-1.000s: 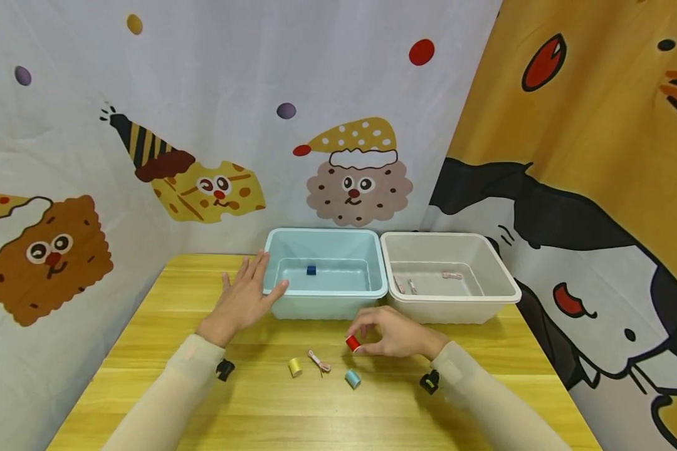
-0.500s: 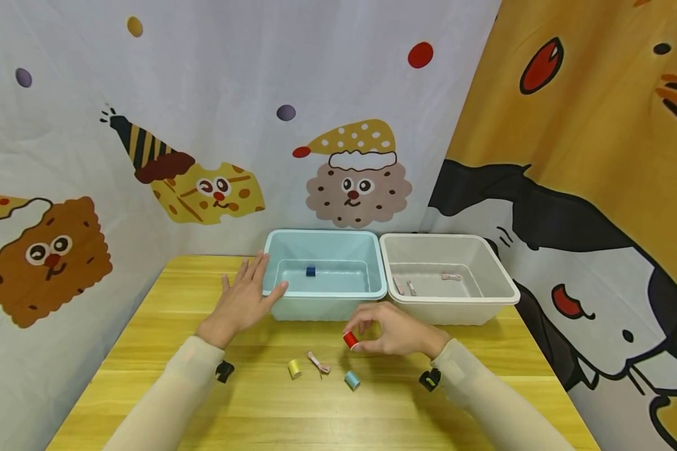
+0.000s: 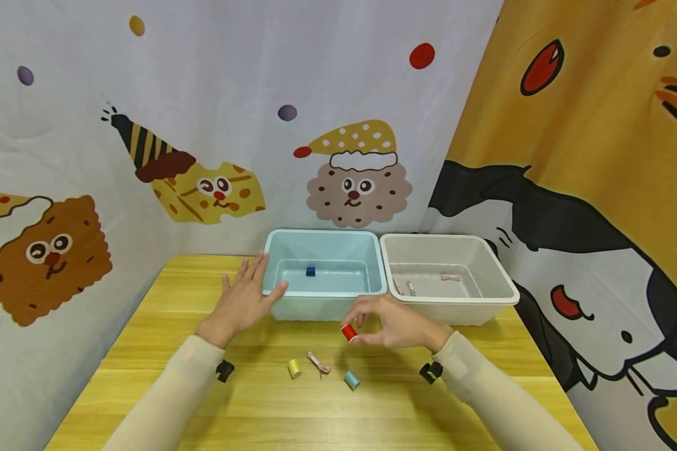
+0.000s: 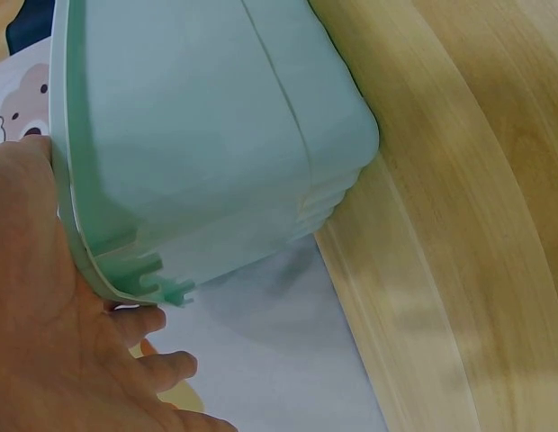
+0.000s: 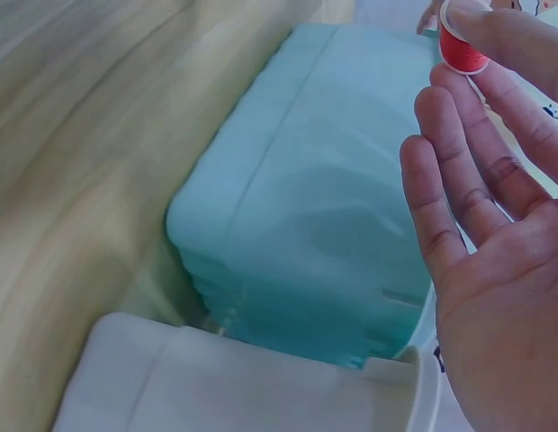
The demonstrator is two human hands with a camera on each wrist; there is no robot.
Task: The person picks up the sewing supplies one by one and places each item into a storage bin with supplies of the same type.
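Between thumb and fingertips my right hand (image 3: pixel 395 322) pinches a red thread spool (image 3: pixel 348 332), held above the table just in front of the blue bin (image 3: pixel 327 307). The right wrist view shows the same red spool (image 5: pixel 463 52) at the fingertips, the other fingers loosely extended. My left hand (image 3: pixel 242 305) rests with spread, straight fingers on the left rim of the blue bin. A dark blue spool (image 3: pixel 311 271) lies inside that bin. On the table below are a yellow spool (image 3: pixel 294 369), a light blue spool (image 3: pixel 351 380) and a pink tied cord bundle (image 3: pixel 318 362).
Right beside the blue bin stands a white bin (image 3: pixel 451 311) with a few small cord bundles (image 3: pixel 451 277) inside. Both stand at the back of the wooden table (image 3: pixel 293 419), near a printed curtain (image 3: pixel 220 75).
My right hand has raised the red spool and carried it slightly forward and left, toward the blue bin. My left hand stays on the rim.
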